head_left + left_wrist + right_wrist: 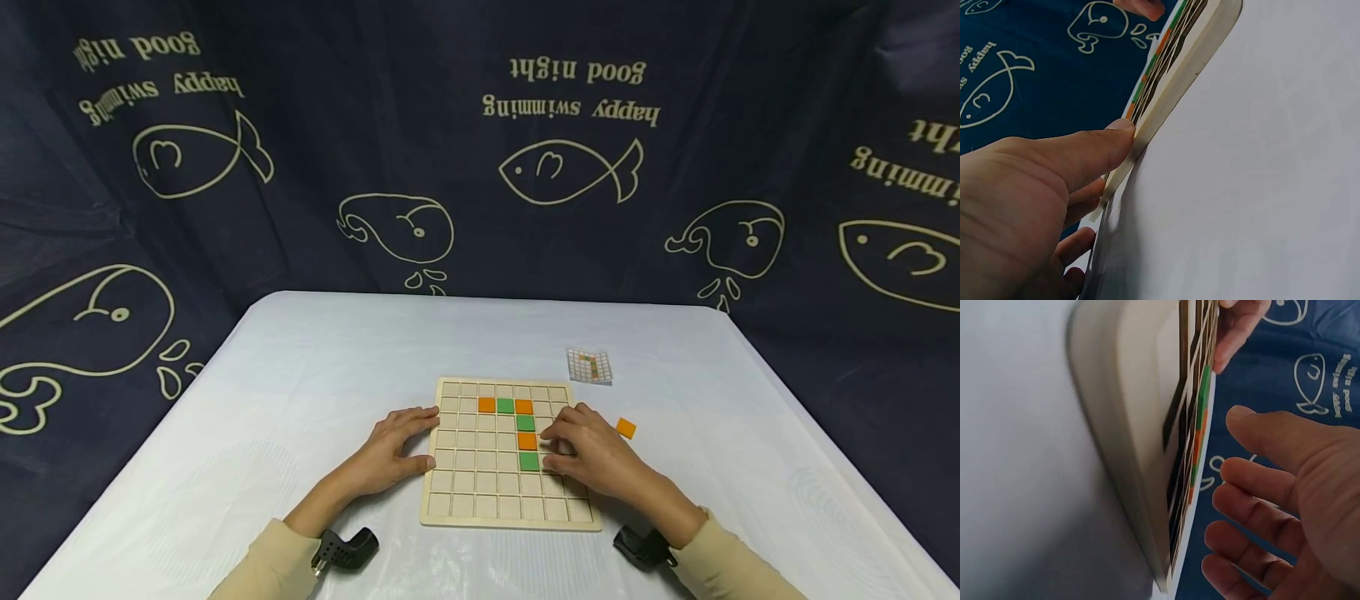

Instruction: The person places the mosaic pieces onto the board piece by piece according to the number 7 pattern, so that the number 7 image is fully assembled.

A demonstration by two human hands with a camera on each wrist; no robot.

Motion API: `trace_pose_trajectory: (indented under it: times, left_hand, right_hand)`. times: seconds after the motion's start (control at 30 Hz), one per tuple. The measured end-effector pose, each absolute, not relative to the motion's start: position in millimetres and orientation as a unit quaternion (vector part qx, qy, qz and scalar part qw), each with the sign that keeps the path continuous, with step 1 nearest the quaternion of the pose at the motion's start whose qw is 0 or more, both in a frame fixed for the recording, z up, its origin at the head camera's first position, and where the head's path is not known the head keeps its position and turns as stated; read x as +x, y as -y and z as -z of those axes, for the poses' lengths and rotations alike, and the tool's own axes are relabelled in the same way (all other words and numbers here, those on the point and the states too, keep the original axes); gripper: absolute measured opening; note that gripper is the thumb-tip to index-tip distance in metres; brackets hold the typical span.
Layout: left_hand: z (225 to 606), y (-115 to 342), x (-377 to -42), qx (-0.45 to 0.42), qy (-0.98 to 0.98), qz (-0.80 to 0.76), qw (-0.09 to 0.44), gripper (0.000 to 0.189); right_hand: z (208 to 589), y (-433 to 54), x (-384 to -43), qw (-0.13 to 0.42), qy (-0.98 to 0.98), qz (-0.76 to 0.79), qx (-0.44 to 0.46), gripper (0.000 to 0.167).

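A square wooden grid board (475, 486) lies on the table with orange and green square tiles in some cells. Three sit in an upper row, and a column goes down from its right end to a green tile (528, 462). My left hand (386, 450) touches the board's left edge, its thumb (1107, 144) against the wooden rim and its fingers extended. Just right of the lowest tiles, my right hand (592, 450) hovers over the board. Its fingers (1260, 515) are loosely bent and apart from the thumb, with nothing between them.
A loose orange tile (626, 428) lies on the white tabletop (337, 350), right of the board. Behind the board's right corner is a small card (589, 367) printed with a grid and coloured squares. A dark curtain (315, 167) with fish drawings hangs behind the table.
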State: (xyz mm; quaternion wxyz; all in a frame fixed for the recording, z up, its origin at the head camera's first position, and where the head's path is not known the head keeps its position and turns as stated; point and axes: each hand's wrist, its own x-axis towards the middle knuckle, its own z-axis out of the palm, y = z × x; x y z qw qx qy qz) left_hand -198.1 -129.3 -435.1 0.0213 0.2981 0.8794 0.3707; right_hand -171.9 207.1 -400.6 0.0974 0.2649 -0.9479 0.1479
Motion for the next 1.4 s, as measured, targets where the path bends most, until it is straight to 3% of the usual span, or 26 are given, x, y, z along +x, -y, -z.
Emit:
trace_pose_trajectory:
  times: [0.67,1.4]
  left_hand:
    - [433.3,128.5,-197.0,0.294,-0.882,-0.368,0.021,0.061]
    - [432.2,128.3,-196.1,0.291,-0.881,-0.372,0.027,0.061]
  right_hand:
    - [396.7,-244.6,-177.9,0.159,0.948,-0.184,0.206,0.027]
    - [398.5,-282.2,-185.4,0.139,0.964,-0.19,0.119,0.029]
